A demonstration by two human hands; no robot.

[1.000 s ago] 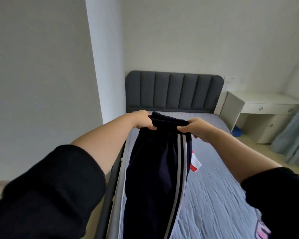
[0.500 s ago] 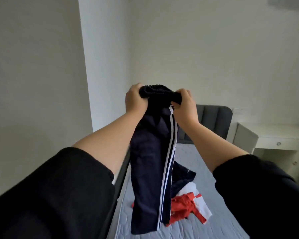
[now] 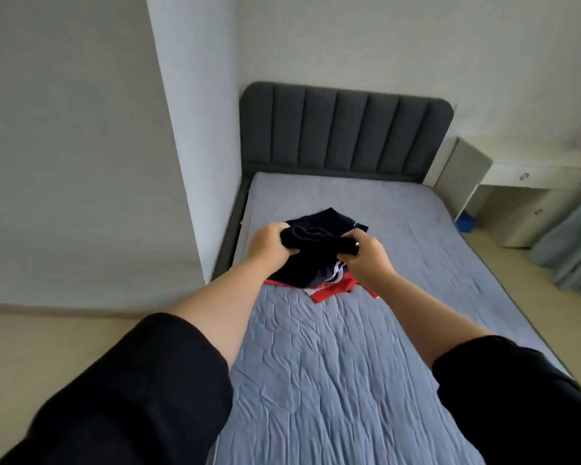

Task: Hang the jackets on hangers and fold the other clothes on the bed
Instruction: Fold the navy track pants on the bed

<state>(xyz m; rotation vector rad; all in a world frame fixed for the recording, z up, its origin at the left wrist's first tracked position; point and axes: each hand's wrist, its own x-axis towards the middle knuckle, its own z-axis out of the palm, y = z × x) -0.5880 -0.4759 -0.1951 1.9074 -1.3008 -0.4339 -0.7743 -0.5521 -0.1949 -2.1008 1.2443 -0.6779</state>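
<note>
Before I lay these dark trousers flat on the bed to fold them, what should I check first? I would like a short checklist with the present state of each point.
1. Both hands hold the waistband: ok. The left hand and the right hand each grip one end of the dark trousers.
2. Landing place free: not ok. The red garment lies partly under the trousers.
3. Legs straight: not ok. The cloth is bunched below the waistband.
4. Room on the bed: ok. A bare area lies nearer the person.
5. Right side out: cannot tell.
</note>
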